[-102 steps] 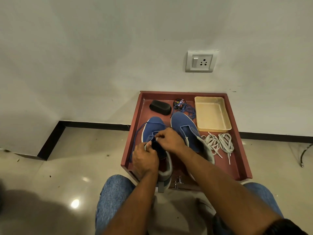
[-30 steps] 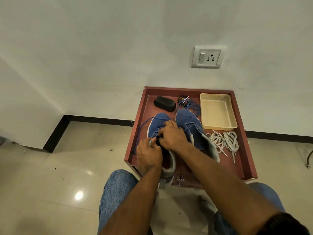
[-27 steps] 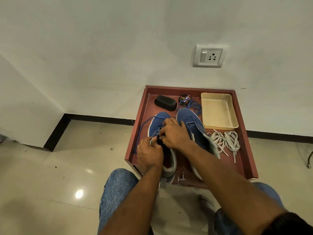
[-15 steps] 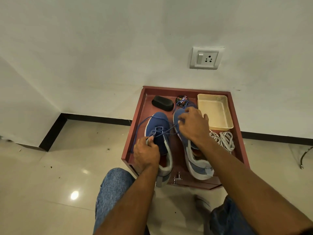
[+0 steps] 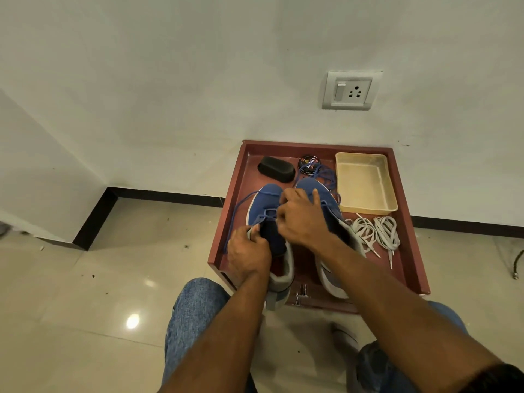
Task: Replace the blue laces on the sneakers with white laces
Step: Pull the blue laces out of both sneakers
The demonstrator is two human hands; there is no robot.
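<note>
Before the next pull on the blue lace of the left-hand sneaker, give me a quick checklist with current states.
1. Sneaker steadied: ok, the left hand grips its collar.
2. Grip on the blue lace: ok, the right hand pinches at the eyelets.
3. Lace free to run: ok, a long loop trails loose over the tray's left side.
4. How many eyelets remain threaded: cannot tell, the hands hide them.
5. White laces ready: ok, two bundles lie beside the other sneaker.
6. Other sneaker unlaced: ok, its lace lies piled near the tin.
</note>
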